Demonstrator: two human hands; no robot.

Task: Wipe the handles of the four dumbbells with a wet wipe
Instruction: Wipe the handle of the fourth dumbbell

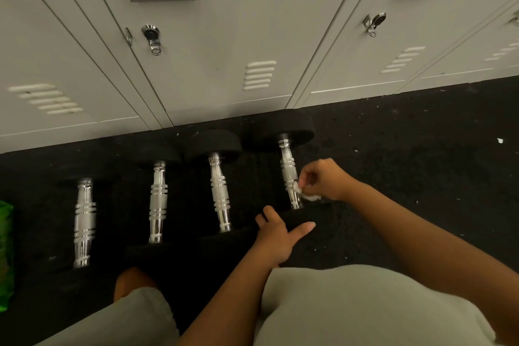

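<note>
far left edge: a green packet [5,255] lying on the black rubber floor [421,177], partly cut off by the frame.

four dumbbells in a row on the floor, chrome handles pointing toward the grey lockers [210,36], black heads at each end. first dumbbell [84,222], furthest left, sits nearest the camera. second dumbbell [158,202] just beside it. third dumbbell [220,191] next, its far head close to the locker base. fourth dumbbell [289,174], furthest right, has its far head almost at the lockers.

left hand [276,236] rests on the near head of the fourth dumbbell, fingers loosely spread, thumb and index finger apart, palm pressed down on the black rubber. it grips nothing between the fingers.

right hand [323,180] is at the right side of the fourth dumbbell's handle, fingers curled together, pinching a crumpled white wet wipe [304,194]. the wipe touches the lower part of the chrome handle, near the near head.

bottom of frame: grey shorts [351,312] and a bare knee [132,281], person crouched or seated. small white specks scattered on the floor to the right.
</note>
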